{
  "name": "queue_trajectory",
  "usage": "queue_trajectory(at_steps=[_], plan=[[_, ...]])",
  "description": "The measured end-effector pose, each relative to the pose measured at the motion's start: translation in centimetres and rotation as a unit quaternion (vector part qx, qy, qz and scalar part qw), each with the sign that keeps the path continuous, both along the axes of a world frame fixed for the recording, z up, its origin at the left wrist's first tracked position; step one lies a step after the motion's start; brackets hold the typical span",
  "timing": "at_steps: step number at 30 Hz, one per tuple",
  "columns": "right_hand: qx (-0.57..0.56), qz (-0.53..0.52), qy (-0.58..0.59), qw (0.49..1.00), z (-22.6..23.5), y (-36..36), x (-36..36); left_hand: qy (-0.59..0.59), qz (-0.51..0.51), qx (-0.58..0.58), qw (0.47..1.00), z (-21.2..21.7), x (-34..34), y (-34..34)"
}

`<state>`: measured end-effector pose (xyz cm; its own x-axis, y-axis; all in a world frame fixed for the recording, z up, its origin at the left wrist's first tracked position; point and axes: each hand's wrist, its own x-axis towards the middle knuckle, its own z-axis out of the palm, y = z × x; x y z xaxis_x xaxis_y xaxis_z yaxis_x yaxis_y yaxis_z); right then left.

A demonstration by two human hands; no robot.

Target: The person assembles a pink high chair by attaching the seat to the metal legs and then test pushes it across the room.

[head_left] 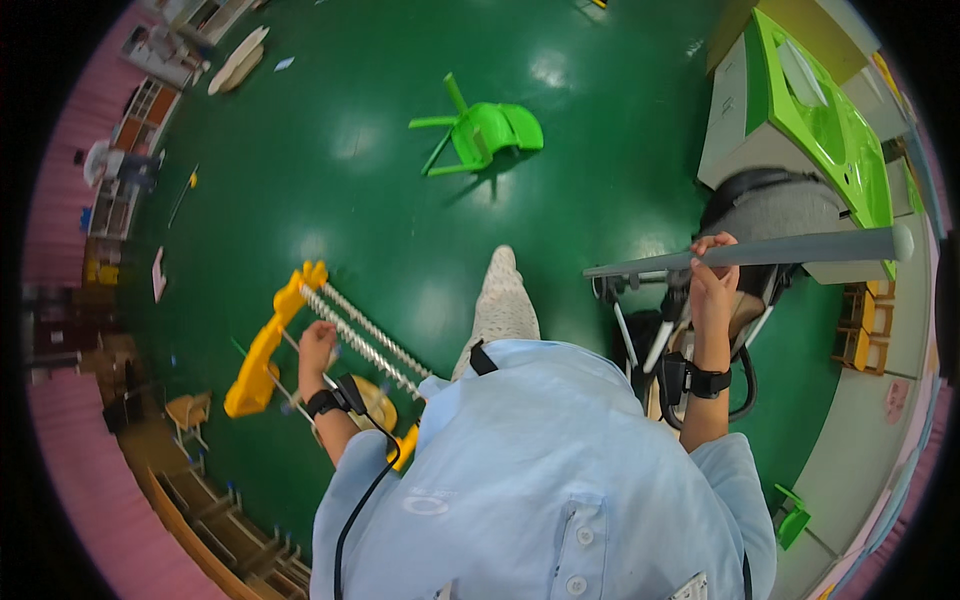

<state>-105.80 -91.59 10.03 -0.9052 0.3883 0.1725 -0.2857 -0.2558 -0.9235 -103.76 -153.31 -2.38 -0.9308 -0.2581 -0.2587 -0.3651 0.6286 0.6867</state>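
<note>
My right hand (714,275) is wrapped round a long grey pole (810,250) with a pale rounded end, held roughly level across my right side. Beneath it stands a stroller (775,212) with a grey canopy and black frame, partly hidden by the pole and my arm. On the left, my left hand (317,345) hangs with its fingers curled in; whatever they hold, if anything, is hidden. Close by that hand is a yellow plastic stand (262,355) with silvery spiral rods (365,345); whether the hand touches it I cannot tell.
A bright green chair (485,135) lies tipped on the green floor ahead. To the right runs a counter (840,140) with a green top. Small wooden chairs (862,328) stand by the right wall. Two people, one in a white top (105,162), are at the far left near shelves.
</note>
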Motion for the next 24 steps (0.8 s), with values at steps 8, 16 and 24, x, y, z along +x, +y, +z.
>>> queue_trajectory(at_steps=[8, 16, 24], plan=[[0.071, -0.124, -0.033, 0.989, 1.0, 4.1, -18.1, 0.092, -0.176, -0.086, 0.976, 6.1, -35.1, 11.4], [0.144, -0.239, -0.088, 0.956, -0.2, 12.7, -34.1, 0.125, -0.276, -0.077, 0.95, 9.0, -60.3, 25.9], [0.139, -0.291, -0.093, 0.942, 1.2, 25.7, -52.7, 0.019, -0.226, -0.082, 0.97, 6.8, -75.2, 34.2]])
